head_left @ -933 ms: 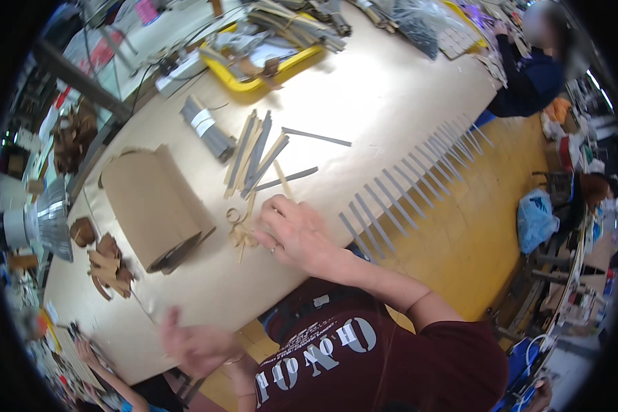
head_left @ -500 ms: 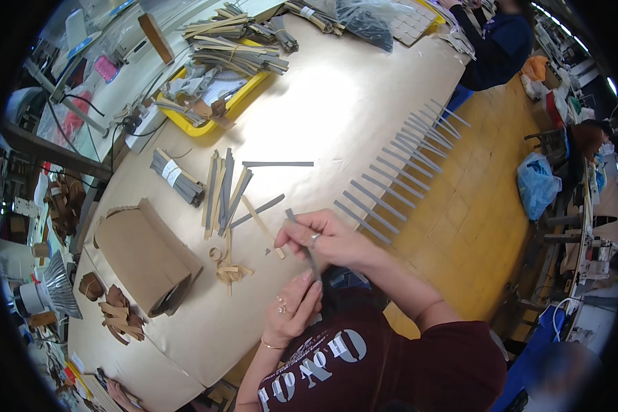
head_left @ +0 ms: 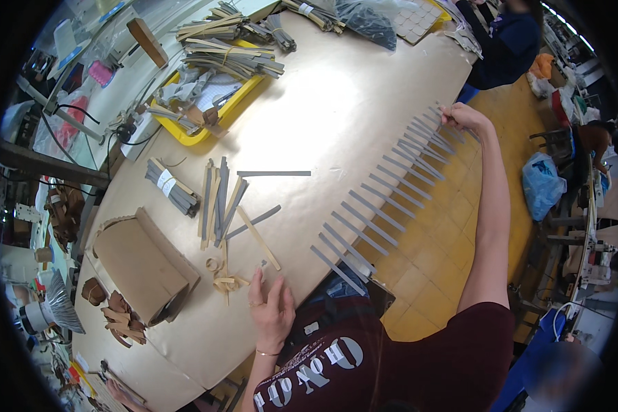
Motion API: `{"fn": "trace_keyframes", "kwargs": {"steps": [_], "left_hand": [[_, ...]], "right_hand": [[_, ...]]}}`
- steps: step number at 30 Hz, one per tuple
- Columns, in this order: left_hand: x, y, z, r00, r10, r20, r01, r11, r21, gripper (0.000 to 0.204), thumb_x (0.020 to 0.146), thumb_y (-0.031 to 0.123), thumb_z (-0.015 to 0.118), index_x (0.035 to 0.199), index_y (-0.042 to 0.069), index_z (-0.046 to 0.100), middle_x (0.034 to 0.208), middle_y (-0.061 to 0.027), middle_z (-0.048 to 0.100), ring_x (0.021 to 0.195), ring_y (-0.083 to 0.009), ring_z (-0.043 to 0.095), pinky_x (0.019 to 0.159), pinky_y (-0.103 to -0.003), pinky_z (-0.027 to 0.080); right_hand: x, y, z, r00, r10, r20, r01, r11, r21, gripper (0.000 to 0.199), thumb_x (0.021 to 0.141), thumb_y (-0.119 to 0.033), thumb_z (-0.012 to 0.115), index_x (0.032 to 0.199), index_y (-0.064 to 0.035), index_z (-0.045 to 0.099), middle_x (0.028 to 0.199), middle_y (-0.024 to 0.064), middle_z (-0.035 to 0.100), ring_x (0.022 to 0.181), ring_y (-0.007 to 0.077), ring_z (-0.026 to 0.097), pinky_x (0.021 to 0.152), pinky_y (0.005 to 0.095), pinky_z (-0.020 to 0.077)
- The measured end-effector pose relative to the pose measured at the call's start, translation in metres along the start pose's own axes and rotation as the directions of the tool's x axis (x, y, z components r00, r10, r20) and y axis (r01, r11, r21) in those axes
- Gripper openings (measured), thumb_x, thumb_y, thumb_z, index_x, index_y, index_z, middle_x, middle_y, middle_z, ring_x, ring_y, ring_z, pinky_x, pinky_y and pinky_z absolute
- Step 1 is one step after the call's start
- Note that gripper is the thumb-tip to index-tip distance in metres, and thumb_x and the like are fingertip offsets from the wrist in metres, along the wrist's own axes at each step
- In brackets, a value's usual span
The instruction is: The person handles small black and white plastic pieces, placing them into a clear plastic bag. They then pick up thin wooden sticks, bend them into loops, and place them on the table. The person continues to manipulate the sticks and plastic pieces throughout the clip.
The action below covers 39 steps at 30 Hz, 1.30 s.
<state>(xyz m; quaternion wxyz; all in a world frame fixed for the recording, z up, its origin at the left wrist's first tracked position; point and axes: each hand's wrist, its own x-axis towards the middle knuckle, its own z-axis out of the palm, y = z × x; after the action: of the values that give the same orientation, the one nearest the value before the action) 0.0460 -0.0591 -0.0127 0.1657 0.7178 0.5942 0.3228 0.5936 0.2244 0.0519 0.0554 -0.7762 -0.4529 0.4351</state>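
Observation:
My right hand (head_left: 464, 117) is stretched out to the far end of a row of grey strips (head_left: 384, 209). Its thumb and fingers are pinched together around the end of a narrow grey strip. The strips lie roughly parallel along the table's right edge, their outer ends overhanging it. My left hand (head_left: 272, 310) holds nothing, its fingers apart, low over the near table edge. Just beyond it are a beige strip (head_left: 259, 238), a small grey scrap and curled beige offcuts (head_left: 226, 280). Loose grey and beige strips (head_left: 220, 202) lie farther off.
A brown cardboard roll (head_left: 141, 264) sits on the table (head_left: 364, 103) at left, by brown scraps (head_left: 122, 319). A tied strip bundle (head_left: 172, 187), a yellow tray (head_left: 198, 137) and piled bundles (head_left: 230, 58) stand farther back. Another person (head_left: 505, 48) is at the far right.
Both hands held a grey strip together before me. My right hand has since moved far right to the row's far end; my left has opened. The row now reaches closer to me.

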Motion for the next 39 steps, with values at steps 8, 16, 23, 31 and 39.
{"fn": "trace_keyframes", "kwargs": {"steps": [8,16,23,31,39], "left_hand": [[0.005,0.005,0.001,1.0,-0.027,-0.009,0.027,0.999,0.021,0.031,0.081,0.002,0.071,0.112,0.005,0.068,0.142,-0.0255,0.045,0.126,-0.038,0.05,0.097,-0.042,0.046],[0.006,0.005,0.001,0.999,-0.034,0.013,0.034,0.999,0.028,0.035,0.08,0.003,0.072,0.114,0.008,0.067,0.142,-0.0235,0.046,0.124,-0.0385,0.052,0.1,-0.043,0.043],[0.009,0.007,-0.001,0.999,-0.033,0.028,0.032,0.999,0.021,0.031,0.081,0.003,0.071,0.111,0.006,0.068,0.142,-0.0217,0.046,0.126,-0.0378,0.05,0.1,-0.042,0.043],[0.009,0.003,0.0,0.999,-0.042,-0.015,0.041,0.997,-0.068,0.035,0.079,0.003,0.072,0.113,0.007,0.067,0.136,-0.0232,0.05,0.121,-0.0376,0.054,0.099,-0.043,0.044],[0.007,0.004,-0.005,1.0,0.002,-0.016,-0.003,0.998,-0.063,0.029,0.077,0.002,0.072,0.106,0.007,0.068,0.13,-0.0184,0.056,0.114,-0.0351,0.058,0.094,-0.043,0.047]], "right_hand": [[0.042,-0.004,-0.018,0.989,0.131,0.075,-0.116,0.976,-0.182,0.047,0.1,-0.047,0.048,0.069,-0.0129,0.056,0.055,-0.0053,0.04,0.047,0.0097,0.031,0.045,0.0286,0.0271],[0.025,-0.009,-0.01,0.967,0.253,0.014,-0.247,0.955,-0.165,0.062,0.094,-0.063,0.05,0.061,-0.0114,0.056,0.054,-0.0043,0.043,0.046,0.0079,0.035,0.043,0.0255,0.0289],[0.006,-0.007,-0.004,0.918,0.389,-0.08,-0.397,0.909,-0.131,0.075,0.069,-0.087,0.057,0.058,-0.0125,0.054,0.051,-0.004,0.044,0.042,0.007,0.037,0.043,0.0239,0.0281],[-0.001,0.031,0.007,0.923,0.272,-0.271,-0.26,0.962,0.081,0.08,0.066,-0.088,0.058,0.062,-0.0084,0.057,0.057,0.0026,0.056,0.048,0.0118,0.053,0.045,0.0307,0.0371],[-0.051,0.01,0.033,0.539,-0.109,-0.835,-0.499,0.758,-0.42,0.049,0.09,-0.054,0.06,0.102,-0.0073,0.069,0.112,0.014,0.068,0.106,0.0334,0.063,0.085,0.0484,0.0479]]}}
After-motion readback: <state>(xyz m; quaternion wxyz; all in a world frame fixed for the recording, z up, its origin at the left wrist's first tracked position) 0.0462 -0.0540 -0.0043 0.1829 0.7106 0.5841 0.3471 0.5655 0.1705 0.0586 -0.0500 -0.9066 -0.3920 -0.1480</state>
